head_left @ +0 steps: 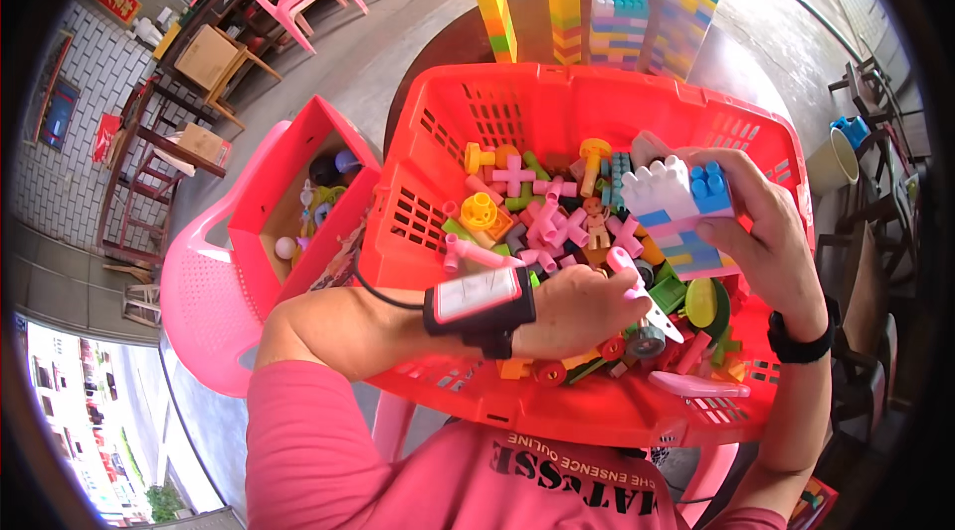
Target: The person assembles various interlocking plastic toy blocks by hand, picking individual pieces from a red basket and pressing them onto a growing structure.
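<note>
My right hand [764, 231] is closed around a block stack [686, 221] of white, blue, pink and yellow toy bricks, held tilted above the right side of a red plastic basket [587, 416]. Over the middle of the basket, my left hand [582, 309] is closed at a slim pink-and-white toy piece [660, 319], its fingertips partly hidden. Beneath both hands lie loose toys: pink cross-shaped connectors [513, 175], a yellow round-topped piece [479, 212], a small figure [596, 223] and a yellow-green oval piece [700, 303].
Behind the basket, several brick towers stand on a round dark table: a red-yellow-green one [496, 17], a yellow one [563, 17] and a tall blue one [688, 7]. At left, a red box [264, 231] with toys rests on a pink chair [204, 306].
</note>
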Demonstrator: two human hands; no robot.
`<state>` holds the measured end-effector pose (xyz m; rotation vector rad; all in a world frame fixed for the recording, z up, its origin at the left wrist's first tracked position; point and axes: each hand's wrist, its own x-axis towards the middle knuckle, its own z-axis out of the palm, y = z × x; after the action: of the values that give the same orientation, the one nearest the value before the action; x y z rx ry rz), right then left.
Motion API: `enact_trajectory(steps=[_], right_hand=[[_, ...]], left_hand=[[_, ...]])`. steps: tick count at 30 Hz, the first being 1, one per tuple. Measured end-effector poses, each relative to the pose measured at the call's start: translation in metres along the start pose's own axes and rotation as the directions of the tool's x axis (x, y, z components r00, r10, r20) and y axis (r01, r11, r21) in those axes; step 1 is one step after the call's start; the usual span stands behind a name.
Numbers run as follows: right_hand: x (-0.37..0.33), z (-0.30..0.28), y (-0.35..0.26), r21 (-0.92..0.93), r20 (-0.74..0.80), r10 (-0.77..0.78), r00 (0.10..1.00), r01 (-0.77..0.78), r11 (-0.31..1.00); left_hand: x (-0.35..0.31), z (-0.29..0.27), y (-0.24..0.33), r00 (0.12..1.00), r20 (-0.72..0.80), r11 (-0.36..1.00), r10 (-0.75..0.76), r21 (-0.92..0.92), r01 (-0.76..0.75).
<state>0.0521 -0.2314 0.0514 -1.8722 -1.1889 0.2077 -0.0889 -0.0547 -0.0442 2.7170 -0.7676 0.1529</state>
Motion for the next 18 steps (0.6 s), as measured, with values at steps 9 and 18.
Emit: enact_trajectory(steps=[9, 18], right_hand=[[-0.003, 0.000, -0.002, 0.053, -0.007, 0.058, 0.998, -0.058, 0.997], [-0.003, 0.003, -0.005, 0.061, 0.010, 0.109, 0.994, -0.109, 0.992]], left_hand=[[-0.005, -0.005, 0.024, 0.999, -0.040, 0.996, 0.001, 0.094, 0.003], [-0.005, -0.013, 0.016, 0.995, 0.034, 0.989, 0.099, 0.108, -0.102]])
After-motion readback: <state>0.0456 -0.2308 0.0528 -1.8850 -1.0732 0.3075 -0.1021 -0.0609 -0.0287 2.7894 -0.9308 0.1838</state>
